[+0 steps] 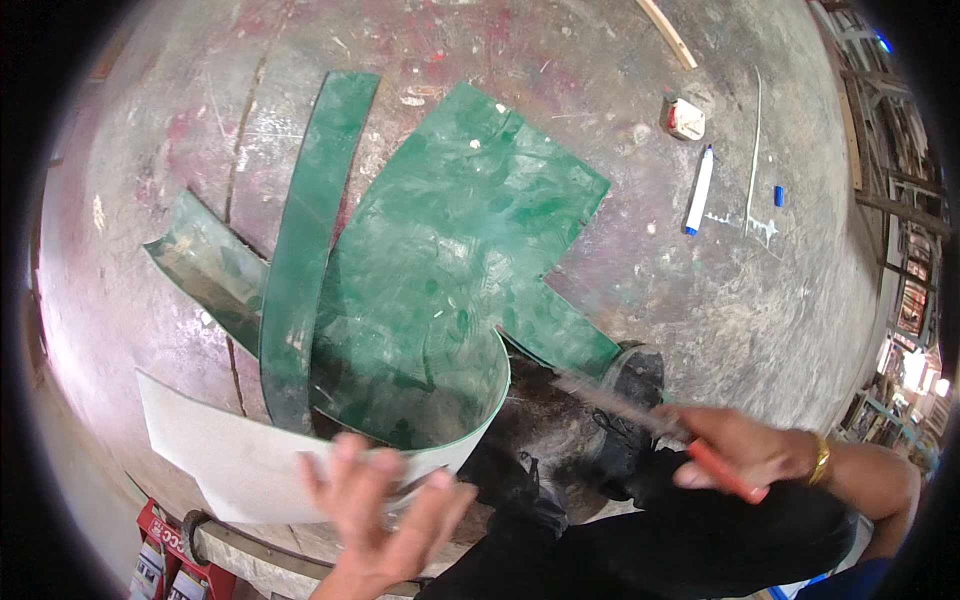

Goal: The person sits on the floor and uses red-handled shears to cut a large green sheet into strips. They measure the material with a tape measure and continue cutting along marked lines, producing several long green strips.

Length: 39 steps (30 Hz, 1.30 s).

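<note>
At the near left, a red box stands at the edge of the concrete floor. Farther off, a curved, trough-shaped offcut lies with its right end hidden behind a long green strip. The strip runs from the far side toward the near one, just left of a large green sheet. This sheet is spread across the middle of the floor; its near part curls up and back to the left, showing a pale underside. Beside that pale face is the left hand, blurred, open with its fingers spread; whether it touches the sheet cannot be told. Right of the curl, a gap separates it from a narrower arm of the sheet, which reaches right to a dark shoe. Near that shoe, the right hand is closed around the red handle of a bladed tool, its blurred blade pointing left and away; a gold-coloured band circles the wrist. Farther off to the right lie a wooden stick, a small white-and-red object, an uncapped white marker and, rightmost, its blue cap.
</note>
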Each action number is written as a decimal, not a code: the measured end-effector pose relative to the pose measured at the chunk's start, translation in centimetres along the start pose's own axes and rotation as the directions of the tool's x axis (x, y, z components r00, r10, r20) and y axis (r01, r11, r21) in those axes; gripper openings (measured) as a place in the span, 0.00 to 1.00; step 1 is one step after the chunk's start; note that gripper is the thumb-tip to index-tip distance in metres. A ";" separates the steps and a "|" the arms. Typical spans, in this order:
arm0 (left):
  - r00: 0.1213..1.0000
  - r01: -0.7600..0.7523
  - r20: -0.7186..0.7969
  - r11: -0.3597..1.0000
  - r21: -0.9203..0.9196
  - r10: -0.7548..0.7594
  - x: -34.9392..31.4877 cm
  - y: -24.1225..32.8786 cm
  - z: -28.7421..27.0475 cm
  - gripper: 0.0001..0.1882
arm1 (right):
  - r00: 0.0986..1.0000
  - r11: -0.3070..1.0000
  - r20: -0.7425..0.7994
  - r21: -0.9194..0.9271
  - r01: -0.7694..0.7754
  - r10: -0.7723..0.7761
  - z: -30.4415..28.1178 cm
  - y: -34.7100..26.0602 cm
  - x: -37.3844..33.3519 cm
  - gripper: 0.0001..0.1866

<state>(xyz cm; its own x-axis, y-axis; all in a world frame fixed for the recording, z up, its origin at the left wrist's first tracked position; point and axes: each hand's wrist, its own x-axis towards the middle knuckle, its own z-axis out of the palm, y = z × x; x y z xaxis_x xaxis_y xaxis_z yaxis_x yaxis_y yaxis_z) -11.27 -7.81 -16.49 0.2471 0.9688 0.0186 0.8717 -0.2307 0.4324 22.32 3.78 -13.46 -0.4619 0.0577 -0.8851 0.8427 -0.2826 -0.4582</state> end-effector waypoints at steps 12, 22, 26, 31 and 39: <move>0.996 -0.004 -0.078 0.925 0.380 0.036 -2.6 1.1 11.8 0.23 | 0.595 0.838 -0.802 -0.362 -0.409 -0.056 -1.6 16.8 -4.8 0.35; 0.992 -0.113 0.006 0.853 0.510 0.128 3.2 -8.8 6.8 0.31 | 0.757 0.738 -0.623 -0.603 -0.302 -0.199 -3.1 8.4 0.6 0.24; 0.984 -0.011 -0.145 0.837 0.547 0.108 5.7 -14.2 3.4 0.35 | 0.698 0.708 -0.575 -0.693 -0.138 -0.427 -5.8 3.0 1.1 0.23; 0.946 0.249 -0.315 0.783 0.570 -0.071 7.5 -14.3 3.7 0.28 | 0.687 0.740 -0.574 -0.668 -0.079 -0.445 -8.7 1.1 1.0 0.22; 0.848 0.329 -0.284 0.864 -0.380 -0.448 5.9 -6.4 10.4 0.25 | 0.338 0.680 -0.689 -0.714 -0.165 -0.641 -18.4 2.2 8.1 0.29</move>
<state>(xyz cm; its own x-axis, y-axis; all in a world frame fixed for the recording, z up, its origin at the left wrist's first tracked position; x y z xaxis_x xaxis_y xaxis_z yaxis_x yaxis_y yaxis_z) -10.96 -1.56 -28.53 -0.3012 0.9504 0.0782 0.6742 0.1543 0.7223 25.53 21.26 -23.18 -0.5056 0.8605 -0.0621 0.8473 0.4817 -0.2239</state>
